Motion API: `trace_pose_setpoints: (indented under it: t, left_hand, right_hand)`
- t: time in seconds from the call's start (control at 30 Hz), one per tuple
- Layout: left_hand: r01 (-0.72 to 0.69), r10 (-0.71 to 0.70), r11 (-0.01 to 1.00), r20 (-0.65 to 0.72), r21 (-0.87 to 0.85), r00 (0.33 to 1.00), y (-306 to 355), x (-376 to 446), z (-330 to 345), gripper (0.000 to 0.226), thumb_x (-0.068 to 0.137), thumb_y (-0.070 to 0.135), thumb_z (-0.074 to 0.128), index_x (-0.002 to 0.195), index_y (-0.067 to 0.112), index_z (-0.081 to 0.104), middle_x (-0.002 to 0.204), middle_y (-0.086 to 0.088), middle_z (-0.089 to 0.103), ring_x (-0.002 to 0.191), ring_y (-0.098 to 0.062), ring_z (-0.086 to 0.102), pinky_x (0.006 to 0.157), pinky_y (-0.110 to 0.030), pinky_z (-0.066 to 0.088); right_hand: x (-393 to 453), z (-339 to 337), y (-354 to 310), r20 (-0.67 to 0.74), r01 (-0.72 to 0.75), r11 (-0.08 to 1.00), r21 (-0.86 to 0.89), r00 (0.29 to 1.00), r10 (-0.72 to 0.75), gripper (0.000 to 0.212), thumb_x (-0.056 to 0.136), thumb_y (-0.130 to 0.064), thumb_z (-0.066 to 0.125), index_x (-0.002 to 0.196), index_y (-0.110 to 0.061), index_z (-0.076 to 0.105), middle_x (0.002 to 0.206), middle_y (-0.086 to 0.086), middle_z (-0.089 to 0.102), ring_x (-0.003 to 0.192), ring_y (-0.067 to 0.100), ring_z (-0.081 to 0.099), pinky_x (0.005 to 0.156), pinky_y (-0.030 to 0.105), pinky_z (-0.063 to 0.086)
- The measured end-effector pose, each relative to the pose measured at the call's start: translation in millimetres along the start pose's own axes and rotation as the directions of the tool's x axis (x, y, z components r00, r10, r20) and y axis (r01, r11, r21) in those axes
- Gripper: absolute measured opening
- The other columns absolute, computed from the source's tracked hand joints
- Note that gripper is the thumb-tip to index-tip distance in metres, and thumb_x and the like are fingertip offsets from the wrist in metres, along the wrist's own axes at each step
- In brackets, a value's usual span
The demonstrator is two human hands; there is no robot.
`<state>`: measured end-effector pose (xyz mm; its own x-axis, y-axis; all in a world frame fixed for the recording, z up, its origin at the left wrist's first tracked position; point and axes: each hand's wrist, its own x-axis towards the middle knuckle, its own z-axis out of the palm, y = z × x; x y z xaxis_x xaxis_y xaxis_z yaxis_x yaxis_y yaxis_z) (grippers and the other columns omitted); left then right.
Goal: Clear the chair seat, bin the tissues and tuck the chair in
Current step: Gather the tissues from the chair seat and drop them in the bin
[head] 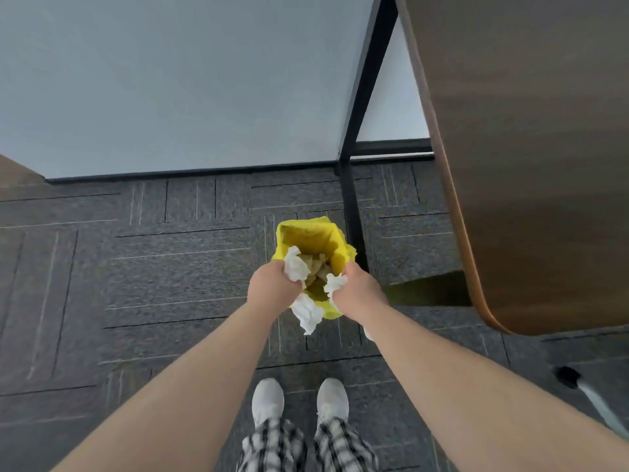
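A small bin with a yellow liner (pixel 311 236) stands on the carpet beside a black table leg; crumpled paper lies inside it. My left hand (pixel 272 284) is over the bin's near rim, closed on white crumpled tissues (pixel 296 267), with another wad (pixel 308 313) hanging below the fist. My right hand (pixel 360 287) hovers at the bin's right rim, gripping a white tissue (pixel 335 283). The chair seat is out of view.
A dark wooden tabletop (pixel 531 148) fills the right side, on a black metal leg (pixel 352 199). A pale wall with dark skirting runs behind the bin. A chair leg with a black foot (pixel 568 376) shows at lower right. My white shoes (pixel 299 400) stand on the grey carpet.
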<state>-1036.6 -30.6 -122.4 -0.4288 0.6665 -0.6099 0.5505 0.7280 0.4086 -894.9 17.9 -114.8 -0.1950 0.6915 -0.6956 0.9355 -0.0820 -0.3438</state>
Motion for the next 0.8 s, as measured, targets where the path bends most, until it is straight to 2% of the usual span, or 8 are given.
trace_pose_setpoints:
  t: [0.13, 0.33, 0.43, 0.5, 0.53, 0.6, 0.63, 0.8]
  left_hand:
    - [0.009, -0.008, 0.998, 0.02, -0.055, 1.0, -11.4, 35.2, 23.5, 0.017, 0.088, 0.025, 0.058, 0.081, 0.011, 0.052, 0.073, -0.003, 0.053, 0.076, -0.024, 0.052, 0.057, -0.026, 0.037]
    - [0.036, -0.03, 0.994, 0.052, -0.107, 0.998, -22.6, 75.4, 49.5, 0.024, 0.088, 0.029, 0.061, 0.076, 0.013, 0.047, 0.064, 0.005, 0.042, 0.076, -0.023, 0.049, 0.047, -0.023, 0.029]
    - [0.029, -0.021, 0.994, 0.081, -0.103, 0.996, -24.6, 89.3, 55.9, 0.026, 0.088, 0.03, 0.062, 0.078, 0.011, 0.047, 0.067, 0.004, 0.043, 0.077, -0.023, 0.049, 0.048, -0.024, 0.029]
    - [0.018, -0.002, 0.99, 0.111, -0.138, 0.994, -24.4, 96.3, 56.8, 0.028, 0.086, 0.031, 0.065, 0.102, 0.009, 0.056, 0.085, 0.0, 0.053, 0.088, -0.026, 0.055, 0.06, -0.026, 0.039]
    - [0.018, 0.003, 0.985, 0.125, -0.171, 0.992, -24.8, 99.1, 57.3, 0.041, 0.085, 0.032, 0.067, 0.118, 0.011, 0.055, 0.101, -0.003, 0.056, 0.1, -0.027, 0.058, 0.069, -0.029, 0.043]
    - [0.022, 0.012, 0.976, 0.152, -0.219, 0.988, -25.5, 103.6, 56.5, 0.064, 0.084, 0.035, 0.068, 0.14, 0.017, 0.042, 0.135, -0.005, 0.05, 0.123, -0.026, 0.052, 0.089, -0.035, 0.046]
    - [0.025, 0.015, 0.972, 0.168, -0.233, 0.986, -25.9, 105.3, 55.7, 0.071, 0.084, 0.035, 0.068, 0.145, 0.02, 0.035, 0.144, -0.004, 0.044, 0.127, -0.025, 0.049, 0.094, -0.036, 0.045]
    - [0.053, -0.002, 0.98, 0.26, -0.19, 0.966, -24.5, 100.8, 43.8, 0.075, 0.089, 0.025, 0.062, 0.151, 0.024, 0.022, 0.151, -0.003, 0.036, 0.129, -0.026, 0.046, 0.096, -0.035, 0.045]
  right_hand:
    - [38.9, 21.1, -0.7, -0.017, -0.035, 0.999, 0.015, 0.999, 0.035, 0.03, 0.091, -0.016, 0.052, 0.12, -0.018, 0.042, 0.106, 0.004, 0.055, 0.089, 0.024, 0.054, 0.075, 0.037, 0.052]
    - [83.4, 48.1, 0.0, -0.037, -0.098, 0.995, 0.01, 0.994, 0.098, 0.028, 0.09, -0.017, 0.051, 0.117, -0.018, 0.042, 0.098, 0.002, 0.053, 0.085, 0.025, 0.053, 0.067, 0.035, 0.046]
    - [99.4, 55.1, -1.5, -0.042, -0.111, 0.993, 0.033, 0.993, 0.113, 0.027, 0.091, -0.02, 0.051, 0.116, -0.018, 0.043, 0.101, 0.002, 0.053, 0.09, 0.026, 0.055, 0.073, 0.038, 0.051]
    - [108.5, 58.2, -3.7, -0.05, -0.104, 0.993, 0.051, 0.993, 0.106, 0.029, 0.09, -0.026, 0.053, 0.116, -0.018, 0.043, 0.111, 0.006, 0.055, 0.098, 0.03, 0.058, 0.079, 0.043, 0.053]
    - [112.0, 59.7, -4.7, -0.053, -0.1, 0.993, 0.067, 0.993, 0.104, 0.033, 0.09, -0.03, 0.055, 0.119, -0.018, 0.043, 0.117, 0.007, 0.053, 0.102, 0.031, 0.057, 0.082, 0.044, 0.053]
    - [117.6, 61.5, -7.0, -0.059, -0.094, 0.99, 0.108, 0.993, 0.101, 0.046, 0.09, -0.035, 0.058, 0.129, -0.019, 0.04, 0.129, 0.009, 0.047, 0.113, 0.032, 0.054, 0.089, 0.043, 0.049]
    - [119.5, 61.9, -7.7, -0.064, -0.089, 0.987, 0.13, 0.993, 0.098, 0.051, 0.09, -0.036, 0.059, 0.133, -0.021, 0.038, 0.133, 0.009, 0.044, 0.117, 0.031, 0.052, 0.091, 0.042, 0.047]
    - [114.9, 55.2, -9.4, -0.085, -0.072, 0.979, 0.191, 0.992, 0.089, 0.054, 0.094, -0.029, 0.054, 0.142, -0.021, 0.032, 0.142, 0.008, 0.038, 0.121, 0.028, 0.05, 0.093, 0.037, 0.046]
